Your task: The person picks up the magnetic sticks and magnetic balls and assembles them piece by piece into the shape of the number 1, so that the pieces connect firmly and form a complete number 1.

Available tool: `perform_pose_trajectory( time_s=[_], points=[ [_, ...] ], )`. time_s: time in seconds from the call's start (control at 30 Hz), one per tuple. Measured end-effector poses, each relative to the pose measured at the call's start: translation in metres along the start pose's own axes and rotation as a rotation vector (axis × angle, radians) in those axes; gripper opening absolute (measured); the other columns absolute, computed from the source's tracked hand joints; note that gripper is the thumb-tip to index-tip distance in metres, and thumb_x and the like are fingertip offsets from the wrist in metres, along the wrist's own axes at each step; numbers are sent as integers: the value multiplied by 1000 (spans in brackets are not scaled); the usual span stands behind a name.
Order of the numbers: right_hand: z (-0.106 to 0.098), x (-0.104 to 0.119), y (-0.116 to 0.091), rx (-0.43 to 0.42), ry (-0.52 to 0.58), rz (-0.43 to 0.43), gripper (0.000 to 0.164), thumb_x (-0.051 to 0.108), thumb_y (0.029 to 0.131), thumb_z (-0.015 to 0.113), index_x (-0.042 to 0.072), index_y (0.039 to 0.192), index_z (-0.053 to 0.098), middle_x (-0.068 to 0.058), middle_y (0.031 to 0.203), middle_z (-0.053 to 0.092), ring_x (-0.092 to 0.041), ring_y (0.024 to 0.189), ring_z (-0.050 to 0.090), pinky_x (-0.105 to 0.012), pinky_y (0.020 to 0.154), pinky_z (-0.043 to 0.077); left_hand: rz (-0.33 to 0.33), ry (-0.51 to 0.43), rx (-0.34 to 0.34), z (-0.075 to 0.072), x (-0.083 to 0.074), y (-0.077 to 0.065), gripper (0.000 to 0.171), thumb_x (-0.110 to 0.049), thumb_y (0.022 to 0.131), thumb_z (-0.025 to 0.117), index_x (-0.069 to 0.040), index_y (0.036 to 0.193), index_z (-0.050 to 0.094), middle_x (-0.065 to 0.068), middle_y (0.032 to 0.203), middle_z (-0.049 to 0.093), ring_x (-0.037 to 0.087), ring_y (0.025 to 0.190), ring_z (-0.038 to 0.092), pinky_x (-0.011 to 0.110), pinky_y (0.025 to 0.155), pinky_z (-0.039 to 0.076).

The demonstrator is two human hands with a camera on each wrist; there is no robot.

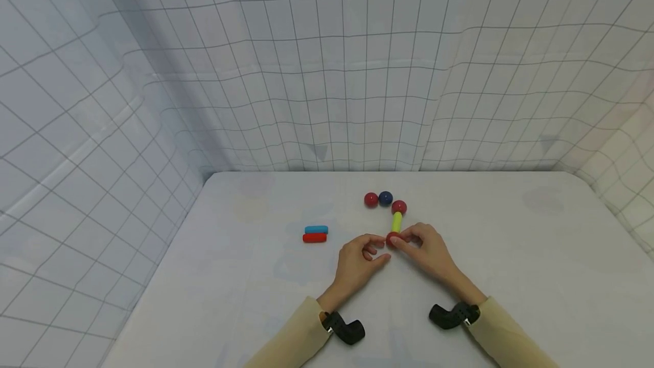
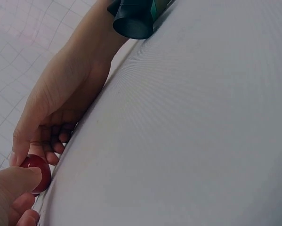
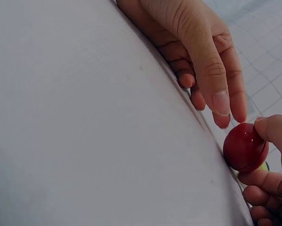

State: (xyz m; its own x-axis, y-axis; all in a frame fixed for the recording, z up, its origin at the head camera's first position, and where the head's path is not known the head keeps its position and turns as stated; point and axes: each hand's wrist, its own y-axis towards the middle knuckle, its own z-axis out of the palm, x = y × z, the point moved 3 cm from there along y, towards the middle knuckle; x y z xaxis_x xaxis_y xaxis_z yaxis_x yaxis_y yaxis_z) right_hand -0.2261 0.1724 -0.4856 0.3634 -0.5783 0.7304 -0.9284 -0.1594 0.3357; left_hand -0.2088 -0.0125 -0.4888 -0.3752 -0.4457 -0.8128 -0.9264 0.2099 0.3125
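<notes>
The held red ball (image 3: 244,146) is partly covered in the head view by the thumb of the right hand (image 1: 429,251), which pinches it above the white table (image 1: 230,300) or on it; which, that view does not settle. The near end of the yellow-green rod (image 1: 397,222) reaches this ball, its joint hidden. Both sleeves (image 1: 293,337) are cut off at the lower edge. The left hand (image 1: 355,263) is relaxed, thumb and index finger apart, the index fingertip right at the ball — contact cannot be confirmed.

Count: four balls, three rods. Besides the held one, the far red ball (image 1: 399,207) sits at the rod's other end; the dark blue ball (image 1: 385,198) and the outer red ball (image 1: 370,200) lie side by side to its left. The blue rod (image 1: 316,229) and red rod (image 1: 314,238) lie alongside each other, farther left.

The right wrist view shows the left thumb clear of the ball; in the left wrist view that thumb overlaps it. Only the head view shows the remaining balls.
</notes>
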Motion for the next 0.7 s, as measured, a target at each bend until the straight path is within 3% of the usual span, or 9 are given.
perform_pose_trajectory(
  time_s=[0.33,0.7],
  points=[
    [-2,-4,5,-3,0,-8,16,28,83,75,13,84,71,5,81,61,-16,79,50,-34,69,41,18,-60,-44,0,0,0,20,-16,82,76,-10,101,70,-2,86,67,7,71,58,21,62,49],
    [-1,-8,8,-13,9,5,18,32,83,74,14,82,71,7,81,63,-15,79,52,-34,70,41,16,-75,-50,-3,-4,1,13,-18,89,69,-11,100,70,-6,89,66,5,73,58,22,63,49]
  ],
)
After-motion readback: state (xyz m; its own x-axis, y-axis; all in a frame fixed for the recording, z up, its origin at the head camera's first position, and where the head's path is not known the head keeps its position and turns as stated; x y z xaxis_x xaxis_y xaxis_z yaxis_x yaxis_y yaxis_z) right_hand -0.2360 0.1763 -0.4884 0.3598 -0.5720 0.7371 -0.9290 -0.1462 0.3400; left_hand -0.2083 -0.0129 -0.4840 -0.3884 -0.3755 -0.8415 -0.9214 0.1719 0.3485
